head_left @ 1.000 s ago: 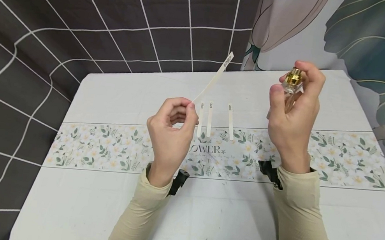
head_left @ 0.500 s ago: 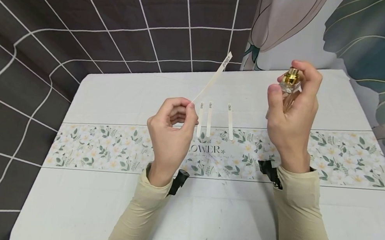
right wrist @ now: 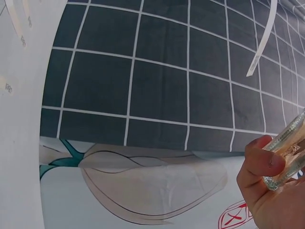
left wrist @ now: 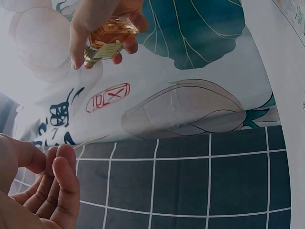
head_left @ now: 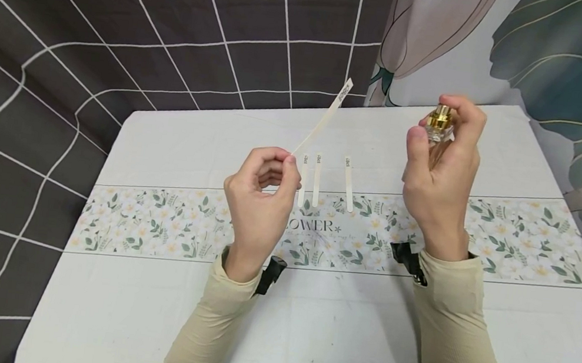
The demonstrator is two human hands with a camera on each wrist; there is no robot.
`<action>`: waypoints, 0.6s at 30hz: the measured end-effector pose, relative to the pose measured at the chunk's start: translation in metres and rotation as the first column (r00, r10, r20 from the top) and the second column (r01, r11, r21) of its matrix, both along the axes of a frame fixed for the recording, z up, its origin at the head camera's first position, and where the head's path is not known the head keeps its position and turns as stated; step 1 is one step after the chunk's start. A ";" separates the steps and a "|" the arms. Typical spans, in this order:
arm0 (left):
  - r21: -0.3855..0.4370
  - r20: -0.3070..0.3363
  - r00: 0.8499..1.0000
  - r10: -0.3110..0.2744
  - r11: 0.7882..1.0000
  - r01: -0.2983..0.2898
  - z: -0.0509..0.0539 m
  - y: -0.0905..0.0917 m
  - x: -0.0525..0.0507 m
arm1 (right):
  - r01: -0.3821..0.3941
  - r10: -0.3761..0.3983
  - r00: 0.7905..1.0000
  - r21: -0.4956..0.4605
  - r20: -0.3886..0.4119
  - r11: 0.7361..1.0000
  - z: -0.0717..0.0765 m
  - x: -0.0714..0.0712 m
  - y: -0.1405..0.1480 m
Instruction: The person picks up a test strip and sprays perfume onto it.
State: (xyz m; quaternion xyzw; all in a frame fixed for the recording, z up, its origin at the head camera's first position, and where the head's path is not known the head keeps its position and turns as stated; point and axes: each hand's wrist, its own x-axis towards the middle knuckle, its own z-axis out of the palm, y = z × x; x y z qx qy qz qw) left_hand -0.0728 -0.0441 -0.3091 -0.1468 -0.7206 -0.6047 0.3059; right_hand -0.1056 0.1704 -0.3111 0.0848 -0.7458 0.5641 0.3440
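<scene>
My left hand (head_left: 261,199) pinches the lower end of a narrow white paper strip (head_left: 326,114) between thumb and index finger. The strip slants up to the right, with small print at its far tip. To the right, my right hand (head_left: 446,174) grips a clear glass perfume bottle (head_left: 439,125) with a gold spray top, upright above the table, index finger resting on that top. Amber liquid and a pale label show on the bottle (left wrist: 112,38) in the left wrist view. Strip (right wrist: 266,40) and bottle (right wrist: 290,150) are apart in the right wrist view.
Three similar paper strips (head_left: 349,184) lie on the white table (head_left: 317,338), across the edge of its floral band (head_left: 154,220). A dark cloth with a white grid (head_left: 180,16) hangs behind and at the left. A flower-patterned cloth (head_left: 441,73) hangs at the back right.
My right hand and the bottle have shifted slightly left. The index finger on the spray top sits a little lower. My left hand and the strip are almost still.
</scene>
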 end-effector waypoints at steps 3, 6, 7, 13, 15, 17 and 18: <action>0.001 0.004 1.000 0.000 1.000 0.000 0.000 0.000 0.000 | 0.012 -0.012 1.000 -0.009 0.005 1.000 0.000 0.000 0.000; -0.001 0.004 1.000 0.001 1.000 -0.001 0.000 0.000 0.000 | 0.021 -0.021 1.000 -0.008 0.009 1.000 0.001 0.000 0.000; -0.001 0.004 1.000 0.003 1.000 -0.003 0.000 0.000 0.000 | 0.021 -0.021 1.000 -0.007 0.010 1.000 0.001 0.000 0.000; -0.002 0.003 1.000 0.001 1.000 -0.001 0.000 0.000 0.000 | 0.009 -0.009 1.000 -0.009 0.012 1.000 0.001 0.000 0.000; -0.002 0.004 1.000 -0.002 1.000 0.002 0.000 0.000 0.000 | 0.009 -0.009 1.000 -0.011 0.013 1.000 0.001 0.000 0.000; -0.003 0.005 1.000 -0.005 1.000 0.005 0.000 0.000 0.000 | 0.014 -0.014 1.000 -0.008 0.014 1.000 0.001 -0.001 0.000; -0.003 0.005 1.000 -0.005 1.000 0.005 0.000 0.000 0.001 | 0.015 -0.015 1.000 -0.006 0.014 1.000 0.001 -0.001 0.000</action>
